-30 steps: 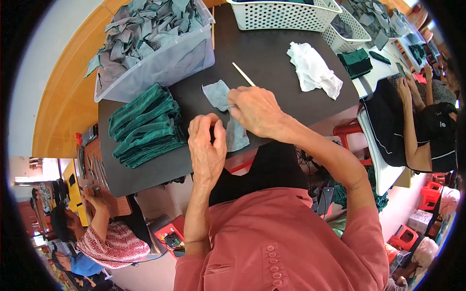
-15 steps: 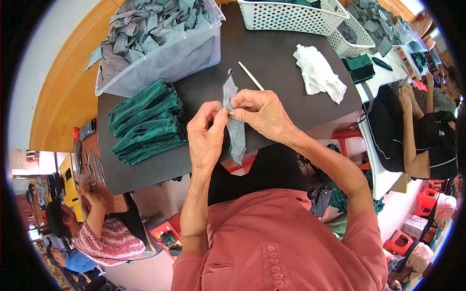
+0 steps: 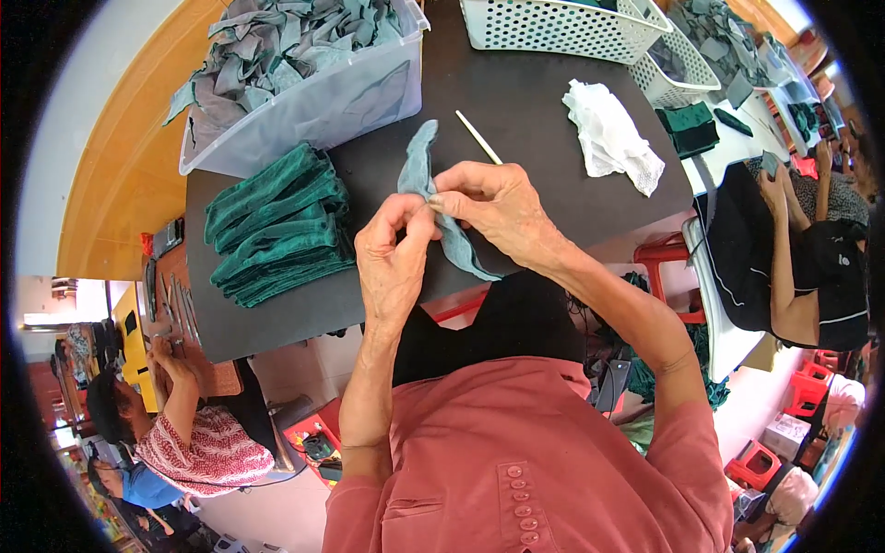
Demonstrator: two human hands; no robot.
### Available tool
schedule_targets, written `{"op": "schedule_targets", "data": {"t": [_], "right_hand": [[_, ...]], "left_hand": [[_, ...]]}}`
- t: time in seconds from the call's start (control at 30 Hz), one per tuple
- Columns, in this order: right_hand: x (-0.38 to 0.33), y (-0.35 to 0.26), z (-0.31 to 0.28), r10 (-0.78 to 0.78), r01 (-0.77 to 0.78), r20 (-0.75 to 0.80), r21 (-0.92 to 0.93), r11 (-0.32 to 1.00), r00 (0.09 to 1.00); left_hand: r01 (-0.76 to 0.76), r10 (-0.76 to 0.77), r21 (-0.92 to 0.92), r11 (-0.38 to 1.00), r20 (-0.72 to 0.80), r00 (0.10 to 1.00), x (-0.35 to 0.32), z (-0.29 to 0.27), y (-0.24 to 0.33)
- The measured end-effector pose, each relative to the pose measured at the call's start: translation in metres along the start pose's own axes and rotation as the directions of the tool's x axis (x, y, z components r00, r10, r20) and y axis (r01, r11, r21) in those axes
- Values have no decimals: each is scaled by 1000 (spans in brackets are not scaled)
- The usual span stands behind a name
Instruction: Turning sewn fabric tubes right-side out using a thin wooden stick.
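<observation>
Between my two hands, over the near edge of the dark table, is a narrow grey-green fabric strip (image 3: 421, 158). My left hand (image 3: 395, 241) pinches it at its middle with thumb and fingertips. Right against those fingertips, my right hand (image 3: 498, 207) pinches the same spot. One end of the strip stands up above the fingers, and the other hangs down and curves to the right. A slim pale stick (image 3: 477, 136) lies on the table just beyond my right hand. To the left of my left hand sits a folded stack of dark green velvet pieces (image 3: 277, 226).
A clear plastic bin (image 3: 313, 124) heaped with grey-green scraps stands at the far left of the table (image 3: 369, 152). White perforated baskets (image 3: 562, 35) are at the back, near a crumpled white cloth (image 3: 613, 138). Other people work at left and right; red stools (image 3: 664, 267) stand at the right.
The fabric strip has turned in my fingers: its upper end now leans left and its lower end swings out to the right. Both hands stay pinched together in nearly the same place.
</observation>
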State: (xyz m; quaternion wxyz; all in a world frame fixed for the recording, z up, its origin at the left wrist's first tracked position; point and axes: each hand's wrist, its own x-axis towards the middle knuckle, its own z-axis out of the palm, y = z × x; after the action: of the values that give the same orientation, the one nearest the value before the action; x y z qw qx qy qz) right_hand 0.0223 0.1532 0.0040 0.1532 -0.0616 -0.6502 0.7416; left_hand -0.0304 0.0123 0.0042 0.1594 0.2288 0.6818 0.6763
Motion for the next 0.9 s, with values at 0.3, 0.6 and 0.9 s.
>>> {"op": "schedule_targets", "data": {"t": [0.3,0.6,0.9], "right_hand": [[-2,-6,-3,44,-42,12,-161,986,999],[3,-2,-14,226,-240,160,78,968,961],[3,-9,-7,181,-181,148,-12,983,972]], "left_hand": [[35,-38,81,996,37,999,2,-4,1],[94,-86,-66,993,123,989,6,-10,-1],[-93,91,9,996,121,988,2,-9,0]]}}
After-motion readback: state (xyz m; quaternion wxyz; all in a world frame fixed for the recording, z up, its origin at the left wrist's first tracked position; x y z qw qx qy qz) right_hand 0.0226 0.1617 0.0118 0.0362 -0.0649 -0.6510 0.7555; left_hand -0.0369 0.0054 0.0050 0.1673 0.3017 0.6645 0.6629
